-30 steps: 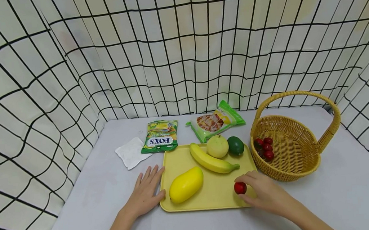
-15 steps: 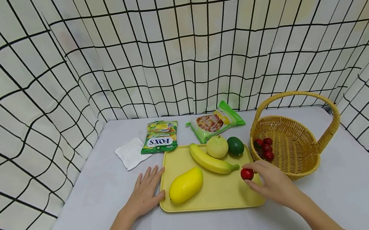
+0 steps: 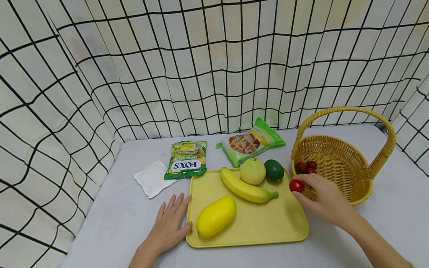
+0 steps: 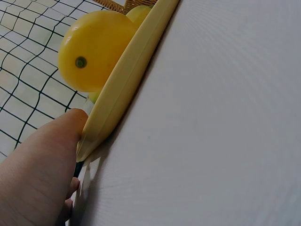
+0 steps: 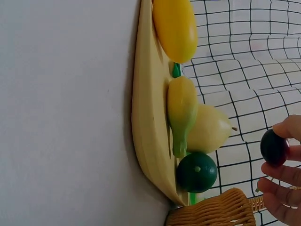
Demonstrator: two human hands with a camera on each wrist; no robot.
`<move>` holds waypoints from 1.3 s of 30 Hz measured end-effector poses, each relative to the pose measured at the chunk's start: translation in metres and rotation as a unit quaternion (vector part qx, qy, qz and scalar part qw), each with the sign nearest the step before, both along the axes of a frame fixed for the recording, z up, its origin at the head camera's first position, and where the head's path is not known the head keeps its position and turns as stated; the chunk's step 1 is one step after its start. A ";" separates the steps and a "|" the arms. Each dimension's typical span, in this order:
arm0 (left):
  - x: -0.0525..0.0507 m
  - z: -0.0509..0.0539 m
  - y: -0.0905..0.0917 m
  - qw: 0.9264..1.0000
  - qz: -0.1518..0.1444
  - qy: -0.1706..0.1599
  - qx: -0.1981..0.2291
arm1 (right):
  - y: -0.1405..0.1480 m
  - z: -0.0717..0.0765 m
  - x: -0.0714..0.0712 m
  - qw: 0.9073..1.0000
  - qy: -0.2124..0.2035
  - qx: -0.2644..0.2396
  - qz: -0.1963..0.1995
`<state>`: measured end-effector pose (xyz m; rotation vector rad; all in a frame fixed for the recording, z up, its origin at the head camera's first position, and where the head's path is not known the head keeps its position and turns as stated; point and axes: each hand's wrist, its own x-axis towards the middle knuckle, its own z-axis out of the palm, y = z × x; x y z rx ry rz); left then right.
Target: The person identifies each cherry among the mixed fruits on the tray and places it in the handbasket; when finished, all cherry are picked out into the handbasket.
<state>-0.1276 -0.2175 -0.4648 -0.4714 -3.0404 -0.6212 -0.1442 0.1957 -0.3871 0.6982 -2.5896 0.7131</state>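
My right hand (image 3: 323, 197) pinches a small round red fruit (image 3: 296, 185) between thumb and fingers, above the tray's right edge and the near-left rim of the wicker basket (image 3: 342, 170). In the right wrist view that fruit (image 5: 273, 147) looks dark and hangs clear of the tray. Several similar red fruits (image 3: 310, 165) lie inside the basket at its left, partly hidden by the hand. My left hand (image 3: 170, 226) lies flat on the table, its thumb at the left edge of the yellow tray (image 3: 263, 227). A yellow mango (image 3: 216, 216) sits on the tray nearby.
A banana (image 3: 246, 186), a pale round fruit (image 3: 252, 171) and a dark green fruit (image 3: 274, 170) occupy the tray's back half. Behind stand two snack packets, one green (image 3: 187, 159) and one light green (image 3: 251, 141). A white tissue (image 3: 153, 178) lies left. The basket's handle (image 3: 341, 108) arches high.
My right hand has lifted the red fruit off the tray's right part and carried it back and right, to the basket's rim. The left hand has stayed where it was.
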 end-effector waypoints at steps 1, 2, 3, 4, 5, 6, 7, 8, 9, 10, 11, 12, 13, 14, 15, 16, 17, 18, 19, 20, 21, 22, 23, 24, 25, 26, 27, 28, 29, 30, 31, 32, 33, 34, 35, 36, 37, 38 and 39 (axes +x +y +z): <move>0.000 0.000 0.000 1.000 0.000 0.000 0.000 | 0.001 -0.001 -0.001 1.000 0.001 -0.001 -0.001; 0.000 0.000 0.000 1.000 0.000 0.000 0.000 | 0.002 -0.001 -0.003 1.000 0.002 -0.001 -0.003; 0.000 0.000 0.000 1.000 0.000 0.000 0.000 | 0.003 -0.002 -0.004 1.000 0.002 -0.001 -0.004; 0.000 0.000 0.000 1.000 0.001 -0.001 -0.001 | 0.004 -0.002 -0.006 1.000 0.003 0.000 -0.006; 0.000 0.001 0.000 1.000 0.001 -0.001 -0.001 | 0.005 -0.003 -0.007 1.000 0.004 0.001 -0.008; 0.001 0.001 0.000 1.000 0.001 -0.001 -0.001 | 0.006 -0.003 -0.008 1.000 0.004 0.001 -0.010; 0.001 0.001 0.000 1.000 0.000 -0.001 -0.001 | 0.007 -0.003 -0.010 1.000 0.004 0.002 -0.012; 0.001 0.001 0.000 1.000 0.000 -0.001 -0.001 | 0.008 -0.003 -0.011 1.000 0.005 0.004 -0.016; 0.001 0.001 0.000 1.000 0.000 -0.001 -0.001 | 0.010 -0.003 -0.013 1.000 0.005 0.005 -0.020; 0.001 0.001 -0.001 1.000 0.000 -0.002 -0.001 | 0.011 -0.003 -0.014 1.000 0.005 0.006 -0.024; 0.000 0.001 -0.001 1.000 0.001 -0.002 -0.001 | 0.013 -0.003 -0.016 1.000 0.003 0.005 -0.028; 0.000 0.001 -0.001 1.000 0.001 -0.003 0.000 | 0.014 -0.004 -0.017 0.999 -0.002 0.005 -0.032; 0.000 0.000 -0.001 1.000 0.001 -0.003 0.000 | 0.015 -0.004 -0.019 0.999 -0.007 0.007 -0.036; 0.000 0.000 -0.001 1.000 0.002 -0.003 0.001 | 0.016 -0.004 -0.021 0.999 -0.012 0.008 -0.040; 0.000 0.000 -0.001 1.000 0.002 -0.004 0.002 | 0.017 -0.005 -0.022 0.999 -0.021 0.009 -0.043; 0.000 0.000 -0.001 1.000 0.002 -0.004 0.002 | 0.018 -0.005 -0.024 0.999 -0.029 0.008 -0.045; 0.000 0.000 -0.001 1.000 0.001 -0.004 0.002 | 0.019 -0.006 -0.025 0.998 -0.037 0.009 -0.047; 0.000 0.000 -0.001 1.000 0.001 -0.004 0.002 | 0.020 -0.006 -0.027 0.998 -0.044 0.012 -0.048; 0.000 0.000 -0.001 1.000 0.001 -0.003 0.002 | 0.021 -0.007 -0.028 0.997 -0.050 0.015 -0.050; 0.000 0.000 -0.001 1.000 0.001 -0.003 0.002 | 0.021 -0.007 -0.030 0.997 -0.056 0.016 -0.051; 0.000 0.000 -0.001 1.000 0.000 -0.003 0.001 | 0.022 -0.008 -0.032 0.997 -0.060 0.019 -0.052; 0.000 0.000 -0.001 1.000 0.000 -0.003 0.001 | 0.023 -0.009 -0.033 0.996 -0.062 0.022 -0.052; 0.000 0.000 -0.001 1.000 0.000 -0.003 0.002 | 0.023 -0.009 -0.035 0.996 -0.065 0.026 -0.053; 0.000 0.000 -0.001 1.000 0.000 -0.003 0.002 | 0.024 -0.009 -0.036 0.996 -0.067 0.029 -0.054; 0.000 0.000 0.000 1.000 0.001 -0.003 0.002 | 0.024 -0.010 -0.038 0.996 -0.070 0.031 -0.055; 0.000 0.000 0.000 1.000 0.001 -0.004 0.002 | 0.024 -0.010 -0.039 0.995 -0.073 0.034 -0.055; 0.000 0.001 0.000 1.000 0.001 -0.004 0.003 | 0.025 -0.010 -0.040 0.995 -0.076 0.038 -0.056; 0.000 0.001 0.000 1.000 0.001 -0.005 0.003 | 0.025 -0.010 -0.042 0.994 -0.080 0.041 -0.056; 0.000 0.001 0.000 1.000 0.001 -0.004 0.003 | 0.025 -0.010 -0.043 0.994 -0.085 0.043 -0.055; 0.001 0.001 0.000 1.000 0.001 -0.004 0.002 | 0.025 -0.010 -0.045 0.994 -0.088 0.045 -0.055; 0.001 0.001 0.000 1.000 0.001 -0.003 0.002 | 0.026 -0.011 -0.046 0.993 -0.091 0.047 -0.054; 0.001 0.001 0.000 1.000 0.000 -0.002 0.001 | 0.026 -0.011 -0.048 0.993 -0.095 0.049 -0.053; 0.001 0.000 0.000 1.000 0.000 -0.001 0.002 | 0.026 -0.012 -0.050 0.993 -0.096 0.051 -0.053; 0.001 0.000 0.000 1.000 0.000 0.000 0.001 | 0.026 -0.013 -0.052 0.993 -0.096 0.054 -0.053; 0.001 0.000 0.000 1.000 0.000 -0.001 0.001 | 0.027 -0.013 -0.054 0.992 -0.096 0.057 -0.054; 0.001 0.000 0.000 1.000 0.000 -0.001 0.001 | 0.027 -0.014 -0.055 0.992 -0.096 0.059 -0.054; 0.001 0.000 0.000 1.000 0.000 -0.001 0.002 | 0.026 -0.015 -0.057 0.992 -0.097 0.062 -0.056; 0.001 0.000 0.000 1.000 0.000 -0.002 0.001 | 0.026 -0.016 -0.058 0.991 -0.099 0.065 -0.058; 0.001 0.000 0.000 1.000 0.001 -0.002 0.002 | 0.026 -0.016 -0.059 0.991 -0.100 0.069 -0.061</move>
